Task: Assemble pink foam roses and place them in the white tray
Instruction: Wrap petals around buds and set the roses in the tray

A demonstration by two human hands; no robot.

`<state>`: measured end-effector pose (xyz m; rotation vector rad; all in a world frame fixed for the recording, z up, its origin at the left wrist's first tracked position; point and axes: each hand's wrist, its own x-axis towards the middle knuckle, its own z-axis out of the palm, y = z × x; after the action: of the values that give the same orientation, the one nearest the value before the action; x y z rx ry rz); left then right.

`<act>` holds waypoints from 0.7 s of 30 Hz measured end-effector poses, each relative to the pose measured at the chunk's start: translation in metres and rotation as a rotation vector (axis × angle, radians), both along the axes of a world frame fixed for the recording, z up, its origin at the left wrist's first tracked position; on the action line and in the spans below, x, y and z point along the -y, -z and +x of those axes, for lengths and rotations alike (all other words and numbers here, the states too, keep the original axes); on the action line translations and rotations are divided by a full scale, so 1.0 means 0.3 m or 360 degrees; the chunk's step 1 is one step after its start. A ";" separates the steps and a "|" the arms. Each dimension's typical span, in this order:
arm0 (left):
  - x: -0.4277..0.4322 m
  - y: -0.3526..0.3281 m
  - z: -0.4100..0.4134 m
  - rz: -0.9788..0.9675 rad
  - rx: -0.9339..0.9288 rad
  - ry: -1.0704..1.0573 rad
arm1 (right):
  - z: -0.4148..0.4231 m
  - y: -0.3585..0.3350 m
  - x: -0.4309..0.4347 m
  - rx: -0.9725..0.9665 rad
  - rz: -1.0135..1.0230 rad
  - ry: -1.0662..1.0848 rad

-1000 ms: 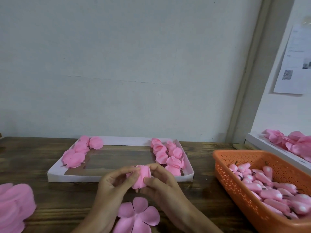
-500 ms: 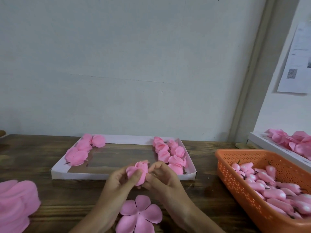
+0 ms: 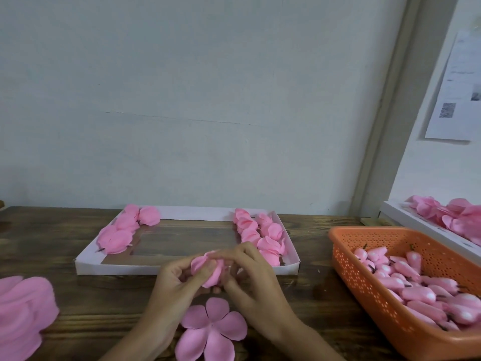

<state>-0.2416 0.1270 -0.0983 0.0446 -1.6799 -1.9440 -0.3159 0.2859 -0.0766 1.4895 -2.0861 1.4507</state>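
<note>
Holding a half-wrapped pink foam rose [image 3: 208, 269] between both hands: my left hand [image 3: 174, 285] and right hand [image 3: 250, 277] pinch it above the bench [image 3: 91, 295], just before the white tray [image 3: 182, 268]. Finished roses [image 3: 263, 235] line the tray's ends. A flat petal piece [image 3: 212, 330] lies beneath; an orange basket [image 3: 369, 287] holds buds.

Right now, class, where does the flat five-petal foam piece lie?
Head view, bottom centre: the five-petal foam piece lies on the wooden table, just below the left hand and right hand.
</note>
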 end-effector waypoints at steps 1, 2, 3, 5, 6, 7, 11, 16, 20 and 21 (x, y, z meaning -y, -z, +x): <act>0.000 0.000 0.002 -0.0024 -0.0001 -0.0003 | 0.002 0.001 -0.002 0.0027 -0.0004 -0.0019; 0.000 0.000 0.005 -0.0038 0.0004 -0.0005 | 0.004 0.002 -0.003 0.0062 -0.0013 -0.0031; 0.000 0.001 0.006 -0.0049 0.0012 -0.0005 | 0.006 0.002 -0.005 0.0116 -0.0020 -0.0043; 0.001 0.000 0.010 -0.0067 0.0037 0.0002 | 0.000 0.002 -0.007 0.0217 -0.0021 -0.0081; 0.001 0.000 0.011 -0.0072 0.0049 0.0010 | -0.004 0.002 -0.008 0.0242 -0.0019 -0.0095; 0.002 0.000 0.011 -0.0077 0.0056 0.0020 | -0.007 0.002 -0.010 0.0246 -0.0012 -0.0101; 0.002 -0.007 0.014 -0.0069 0.0069 0.0024 | -0.009 -0.002 -0.012 0.0244 0.0040 -0.0108; 0.008 -0.005 0.016 -0.0107 0.0100 0.0086 | -0.011 -0.010 -0.017 0.0300 0.0027 -0.0098; 0.003 -0.002 0.012 -0.0022 0.0113 0.0078 | -0.007 -0.015 -0.023 0.0361 -0.0003 -0.0126; 0.005 0.000 0.010 0.0007 0.0110 0.0071 | -0.005 -0.017 -0.024 0.0372 -0.0011 -0.0150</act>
<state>-0.2385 0.1254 -0.0982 0.0776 -1.7349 -2.0003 -0.3175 0.2930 -0.0716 1.4979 -2.1621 1.7407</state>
